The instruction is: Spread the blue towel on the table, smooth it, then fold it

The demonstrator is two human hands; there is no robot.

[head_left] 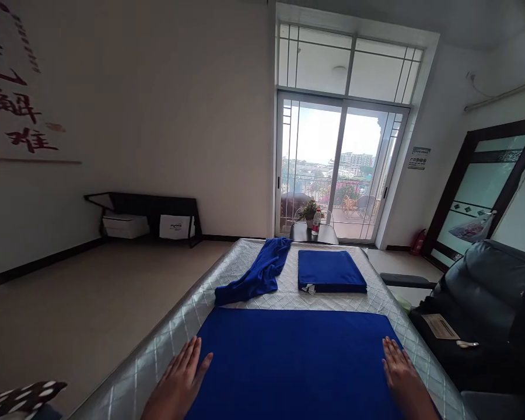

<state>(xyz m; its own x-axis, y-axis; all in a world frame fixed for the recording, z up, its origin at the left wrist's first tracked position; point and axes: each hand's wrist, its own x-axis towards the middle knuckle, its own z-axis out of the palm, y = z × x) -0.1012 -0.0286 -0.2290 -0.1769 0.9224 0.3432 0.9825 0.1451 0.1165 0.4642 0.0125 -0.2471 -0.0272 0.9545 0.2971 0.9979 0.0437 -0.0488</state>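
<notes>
A blue cloth [295, 361] lies spread flat on a silver quilted mattress [157, 353], its near end running out of the bottom of the view. My left hand [181, 370] rests palm down along the cloth's left edge, fingers stretched out and the thumb apart. On the opposite side, my right hand [398, 364] lies flat at the right edge, its fingers straight. Neither hand grips anything. Beyond the spread cloth sits a neatly folded stack of blue cloth [330, 271] with a white tag at its front corner. Left of that stack is a crumpled blue cloth [258, 274].
A black armchair [485, 291] stands close on the right, with a brown card [440, 326] on it. Past the mattress, a small table [304, 233] holds a bottle [316, 223] and a plant [308, 211]. A low black rack [153, 204] with white boxes is against the left wall.
</notes>
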